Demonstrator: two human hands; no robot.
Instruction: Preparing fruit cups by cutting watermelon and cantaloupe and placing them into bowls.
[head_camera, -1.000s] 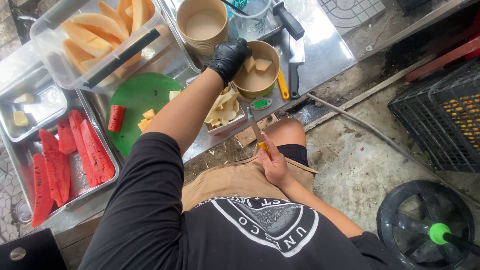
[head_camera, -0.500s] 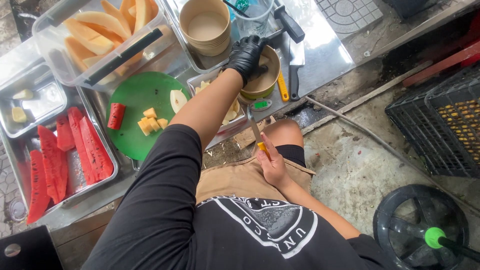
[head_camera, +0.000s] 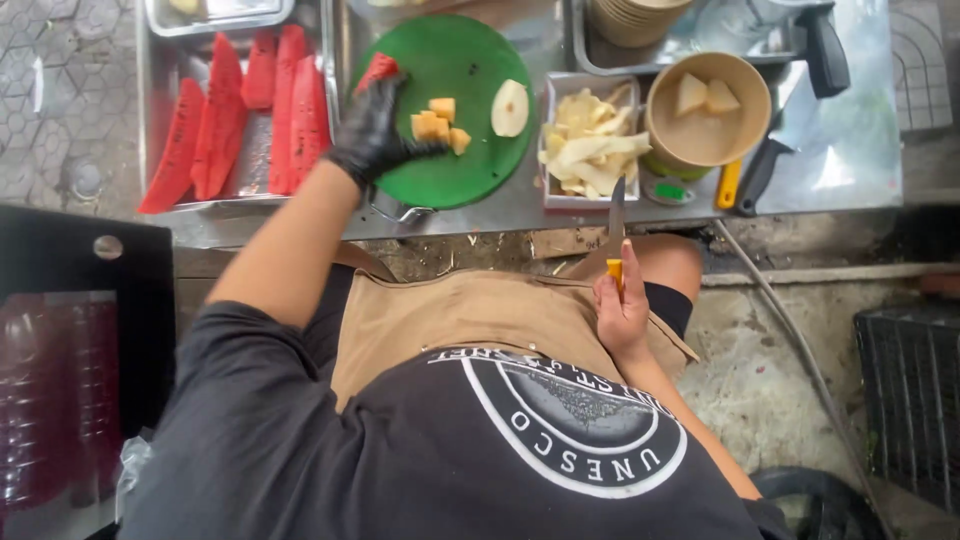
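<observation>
Stainless steel is forming the counter (head_camera: 560, 215), whose near edge is running just above the person's knee, with bare concrete floor (head_camera: 760, 370) lying open to the right. Resting on the round green cutting board (head_camera: 470, 110), the black-gloved left hand (head_camera: 372, 135) is curling its fingers onto the orange melon cubes (head_camera: 438, 125); a pale fruit half (head_camera: 510, 107) is sitting just beside them. Lower down, off the counter, the bare right hand (head_camera: 622, 310) is gripping a yellow-handled knife (head_camera: 616, 235), blade pointing up toward the counter edge. A white square tub (head_camera: 590, 150) is holding pale peelings, and a round paper bowl (head_camera: 708, 110) is holding two fruit chunks. Watermelon slices (head_camera: 240, 120) are lying in a steel tray (head_camera: 150, 110) at left.
</observation>
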